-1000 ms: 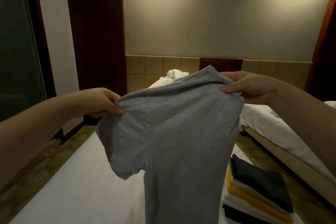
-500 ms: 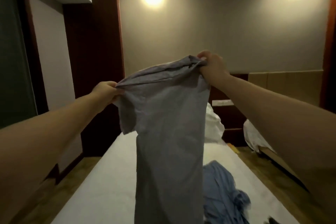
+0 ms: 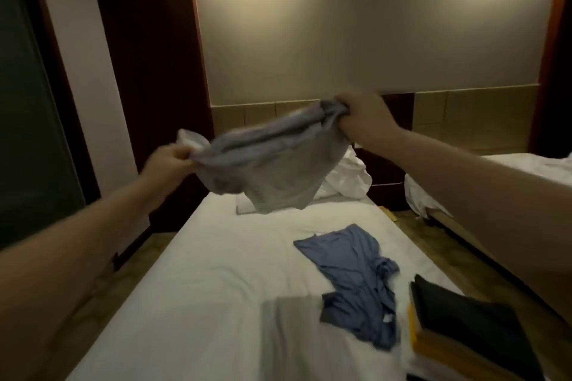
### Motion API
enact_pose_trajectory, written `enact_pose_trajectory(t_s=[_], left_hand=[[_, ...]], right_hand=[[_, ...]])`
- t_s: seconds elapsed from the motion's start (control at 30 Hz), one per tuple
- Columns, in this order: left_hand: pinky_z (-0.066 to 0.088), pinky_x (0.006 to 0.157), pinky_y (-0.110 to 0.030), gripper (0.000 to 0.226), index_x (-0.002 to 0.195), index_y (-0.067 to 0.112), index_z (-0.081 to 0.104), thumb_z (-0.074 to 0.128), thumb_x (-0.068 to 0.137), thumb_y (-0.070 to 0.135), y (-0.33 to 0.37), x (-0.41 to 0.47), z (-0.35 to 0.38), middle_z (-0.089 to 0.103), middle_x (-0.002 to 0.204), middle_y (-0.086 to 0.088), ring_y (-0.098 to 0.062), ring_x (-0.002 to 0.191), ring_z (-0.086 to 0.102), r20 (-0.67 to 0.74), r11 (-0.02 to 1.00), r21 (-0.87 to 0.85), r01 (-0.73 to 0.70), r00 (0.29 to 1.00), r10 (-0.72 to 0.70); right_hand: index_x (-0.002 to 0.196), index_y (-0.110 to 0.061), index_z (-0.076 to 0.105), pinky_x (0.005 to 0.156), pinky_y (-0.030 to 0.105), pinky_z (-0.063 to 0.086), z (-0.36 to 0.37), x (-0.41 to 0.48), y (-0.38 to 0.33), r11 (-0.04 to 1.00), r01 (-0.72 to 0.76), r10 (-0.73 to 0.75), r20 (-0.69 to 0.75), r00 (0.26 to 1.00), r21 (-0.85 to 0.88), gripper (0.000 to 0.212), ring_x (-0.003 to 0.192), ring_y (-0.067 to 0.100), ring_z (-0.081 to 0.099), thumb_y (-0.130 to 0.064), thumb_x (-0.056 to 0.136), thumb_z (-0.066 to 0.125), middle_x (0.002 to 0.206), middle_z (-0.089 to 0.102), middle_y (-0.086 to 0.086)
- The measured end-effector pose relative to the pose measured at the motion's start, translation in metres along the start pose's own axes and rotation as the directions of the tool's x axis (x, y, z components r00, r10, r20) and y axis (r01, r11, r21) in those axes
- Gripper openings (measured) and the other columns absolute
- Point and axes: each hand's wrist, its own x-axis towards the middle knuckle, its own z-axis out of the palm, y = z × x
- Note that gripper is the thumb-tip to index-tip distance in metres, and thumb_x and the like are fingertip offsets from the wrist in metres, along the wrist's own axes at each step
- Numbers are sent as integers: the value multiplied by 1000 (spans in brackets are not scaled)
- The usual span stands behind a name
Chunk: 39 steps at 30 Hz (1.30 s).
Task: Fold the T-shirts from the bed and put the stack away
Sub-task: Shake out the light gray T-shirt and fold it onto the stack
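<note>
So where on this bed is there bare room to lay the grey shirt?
Bare: left half of the bed, left of the blue T-shirt, and the strip between it and the white bedding. Crowded: near right, by the folded stack.

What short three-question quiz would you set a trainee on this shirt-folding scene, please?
1. Multiple choice: which hand grips the grey T-shirt? A) left only B) right only C) both
2. True or false: the blue T-shirt lies unfolded on the bed.
3. Fill in: the top garment of the folded stack is ___ in colour.
Key: 1 C, the left hand and the right hand each grip it in the air. 2 true. 3 black.
</note>
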Motion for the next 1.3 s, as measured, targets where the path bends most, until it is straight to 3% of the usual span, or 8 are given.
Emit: enact_pose_trajectory(t_s=[0.1, 0.2, 0.4, 0.73, 0.93, 1.0, 1.13, 1.3], left_hand=[[45, 79, -35, 3, 84, 3, 68, 65, 83, 3, -52, -94, 33, 65, 86, -24, -26, 81, 57, 107, 987, 84, 136, 984, -145], [41, 70, -28, 6, 75, 10, 70, 70, 81, 7, -105, -193, 68, 68, 79, -17, -18, 75, 55, 189, 945, 182, 272, 934, -305], [41, 65, -26, 25, 62, 21, 62, 62, 81, 5, -161, -320, 110, 62, 70, -7, -21, 72, 55, 294, 851, 336, 403, 814, -501], [43, 61, -24, 17, 83, 10, 67, 57, 91, 21, -132, -324, 95, 62, 77, -12, -23, 71, 57, 294, 886, 408, 219, 888, -354], [36, 61, -13, 15, 72, 19, 68, 65, 86, 21, -150, -401, 109, 64, 66, 13, 3, 65, 55, 558, 842, 531, 91, 710, -429], [38, 61, -12, 26, 64, 29, 59, 61, 86, 17, -156, -414, 114, 61, 59, 18, 4, 63, 57, 557, 849, 519, 104, 712, -428], [41, 71, -23, 13, 79, 15, 65, 58, 88, 21, -152, -408, 115, 67, 83, -1, -17, 84, 60, 609, 814, 580, 6, 662, -438], [34, 61, -7, 12, 77, 18, 66, 61, 87, 19, -149, -382, 109, 63, 76, 5, 2, 64, 49, 716, 831, 541, -127, 588, -376]], right_hand=[[108, -12, 67, 90, 39, 45, 15, -100, 4, 1000, 3, 2, 337, 941, -15, 32, 105, 30, 57, -4, 82, 50, 110, 66, 14], [98, -15, 68, 82, 35, 49, 42, -197, 9, 999, -51, 50, 640, 767, -17, 24, 91, 21, 59, -2, 83, 54, 102, 68, 7], [95, -7, 67, 77, 33, 45, 73, -339, 1, 996, -80, 79, 857, 510, -44, 17, 81, 21, 54, -1, 87, 53, 94, 65, 10], [84, -14, 65, 62, 26, 42, 24, -360, -3, 955, -291, 169, 711, 683, 52, 1, 76, 21, 58, -14, 84, 64, 78, 62, 3], [81, -35, 62, 73, 27, 38, 42, -464, -7, 996, -92, 58, 886, 461, -18, 4, 84, 22, 58, -31, 79, 61, 86, 63, 6], [65, -32, 54, 68, 25, 35, 45, -485, -7, 989, -148, 84, 864, 496, -11, 14, 73, 18, 53, -28, 76, 61, 75, 59, 3], [81, -31, 57, 64, 24, 31, 46, -489, -18, 998, 55, -48, 827, 560, 21, 17, 86, 23, 60, -47, 80, 53, 89, 67, 1], [58, -16, 54, 50, 25, 29, 44, -482, -14, 985, 132, -173, 668, 724, 111, 47, 56, 19, 54, -52, 87, 40, 57, 57, 1]])
